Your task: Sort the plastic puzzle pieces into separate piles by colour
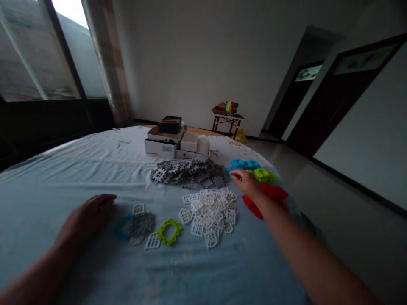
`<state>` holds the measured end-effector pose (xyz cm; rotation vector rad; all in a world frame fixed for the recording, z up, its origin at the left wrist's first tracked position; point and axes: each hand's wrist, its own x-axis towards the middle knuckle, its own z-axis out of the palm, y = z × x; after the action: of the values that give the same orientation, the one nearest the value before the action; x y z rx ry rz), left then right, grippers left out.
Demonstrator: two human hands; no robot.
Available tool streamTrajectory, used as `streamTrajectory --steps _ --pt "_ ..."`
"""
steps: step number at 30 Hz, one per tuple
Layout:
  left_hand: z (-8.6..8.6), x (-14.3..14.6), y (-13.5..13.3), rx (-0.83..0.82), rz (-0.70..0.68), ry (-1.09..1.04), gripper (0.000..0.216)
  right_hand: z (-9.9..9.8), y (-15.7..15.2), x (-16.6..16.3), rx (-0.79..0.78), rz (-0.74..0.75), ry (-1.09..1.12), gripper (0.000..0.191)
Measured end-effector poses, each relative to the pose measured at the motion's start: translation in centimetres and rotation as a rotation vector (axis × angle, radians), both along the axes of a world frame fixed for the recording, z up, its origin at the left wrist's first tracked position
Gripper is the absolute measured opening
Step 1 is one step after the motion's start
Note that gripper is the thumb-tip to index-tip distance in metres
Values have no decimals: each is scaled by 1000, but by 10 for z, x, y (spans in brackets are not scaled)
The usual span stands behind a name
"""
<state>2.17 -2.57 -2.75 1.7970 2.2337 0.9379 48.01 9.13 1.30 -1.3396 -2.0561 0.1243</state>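
My left hand [92, 215] rests on the cloth at the left, fingers loosely bent and nothing visible in them. Just right of it lie a blue frame piece [123, 226], grey interlocking pieces [143, 222] and a white window piece [139, 209]. A lime-green square frame [169, 231] lies beside another white window piece [153, 241]. My right hand [246, 182] is over the coloured piles with its fingertips pinched together; what they hold, if anything, is too small to make out. Around it are blue pieces [244, 164], lime-green pieces [265, 175] and red pieces [275, 192].
A heap of white window pieces [211, 212] lies mid-table, with a grey pile [190, 171] behind it. Open boxes [160, 148] stand farther back on the cloth-covered table [79, 165]. A small side table [228, 115] bearing colourful things stands by the wall.
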Motion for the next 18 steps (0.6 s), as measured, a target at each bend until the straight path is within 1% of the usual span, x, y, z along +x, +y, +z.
streamTrajectory --steps 3,5,7,9,11,13,18 --pt "0 1 -1 -102 -14 63 32 -5 -41 -61 -140 324 -53 18" --pt "2 3 -1 -131 -20 87 37 -7 -67 -94 -187 475 -116 19" --pt "4 5 -2 -126 -34 86 39 -8 -86 -117 -159 615 -187 21" --pt "4 5 -3 -117 -45 83 40 -10 -98 -132 -118 710 -255 26" --pt "3 4 -3 -110 -47 77 40 -12 -105 -141 -96 740 -314 31" --pt "1 3 -2 -101 -30 70 40 -15 -108 -145 -92 729 -359 31" --pt "1 4 -1 -75 -37 59 40 -17 -113 -149 -67 713 -373 22"
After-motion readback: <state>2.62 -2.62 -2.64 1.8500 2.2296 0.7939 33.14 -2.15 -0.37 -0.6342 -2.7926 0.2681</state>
